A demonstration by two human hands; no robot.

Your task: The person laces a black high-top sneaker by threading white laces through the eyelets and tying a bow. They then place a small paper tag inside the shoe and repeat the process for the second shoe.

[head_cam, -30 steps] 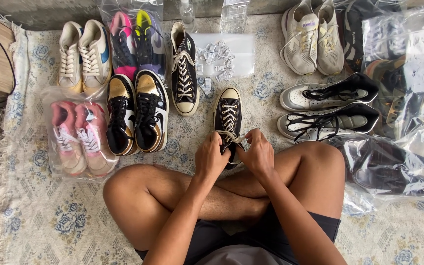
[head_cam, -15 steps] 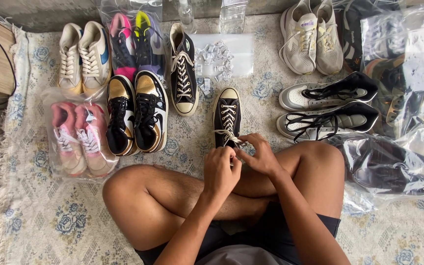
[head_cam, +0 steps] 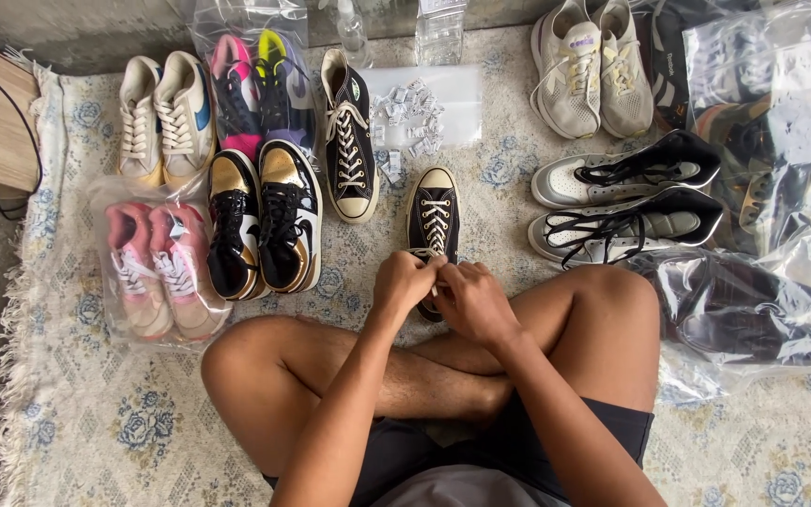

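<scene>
A black high-top canvas sneaker with cream laces and a cream toe cap lies on the cloth just beyond my crossed legs, toe pointing away. My left hand and my right hand meet over its ankle end. Both hands pinch the lace ends there; the fingers cover the top of the shoe. Its matching sneaker lies further away to the left, laced.
A floral cloth covers the floor. On it lie a black-and-gold pair, bagged pink shoes, a cream pair, a grey-and-black pair, beige trainers, plastic bags at right and small sachets.
My hands lifted a lace upward half a second ago, then came back down together at the shoe's ankle end. The sneaker stays in place.
</scene>
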